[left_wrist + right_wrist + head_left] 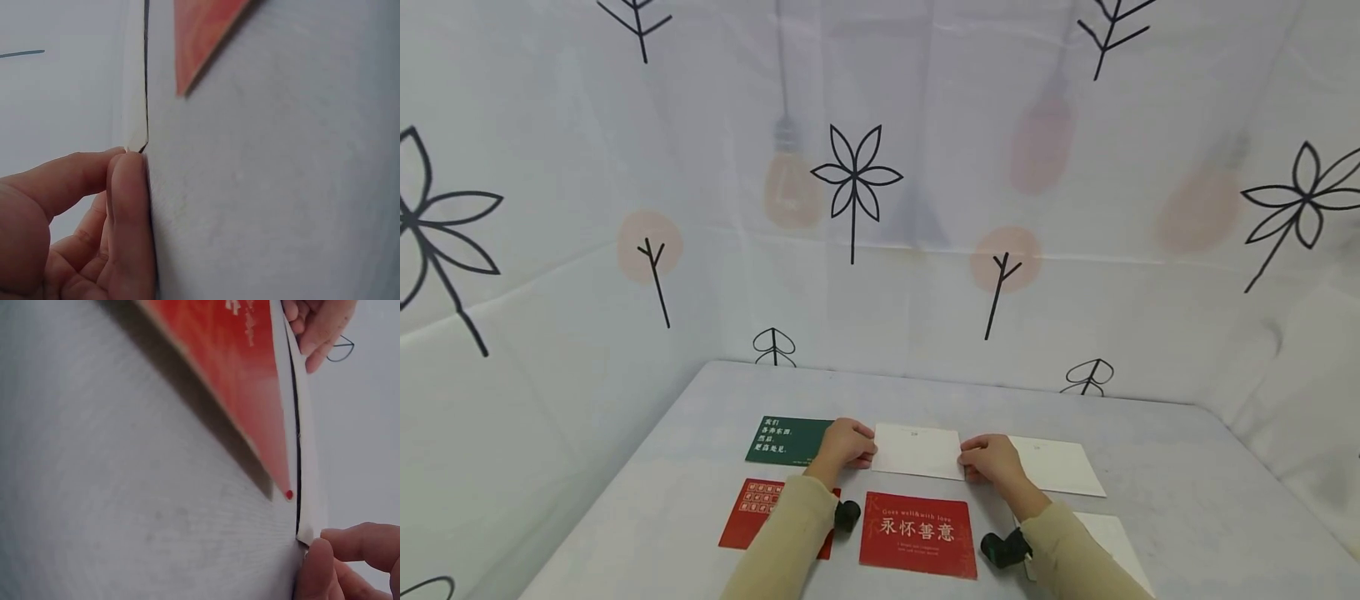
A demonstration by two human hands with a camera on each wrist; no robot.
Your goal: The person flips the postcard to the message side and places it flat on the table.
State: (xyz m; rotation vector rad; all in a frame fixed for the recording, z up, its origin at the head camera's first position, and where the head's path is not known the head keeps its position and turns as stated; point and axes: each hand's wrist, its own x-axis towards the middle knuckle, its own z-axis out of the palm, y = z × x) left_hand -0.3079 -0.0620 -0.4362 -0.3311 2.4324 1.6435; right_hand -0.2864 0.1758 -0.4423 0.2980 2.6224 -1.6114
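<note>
Positioning seemingly underway: white rectangular paper card pinched at nine o'clock by left grip, three o'clock by right grip; level setting-down, release probably called for.

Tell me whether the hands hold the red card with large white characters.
No, the left hand and right hand pinch opposite edges of a white card beyond the red card.

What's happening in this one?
A person pinches the middle white card at its two ends, left hand at one, right hand at the other. A red card with large white characters lies on its near side, a green card to its left, another white card to its right.
</note>
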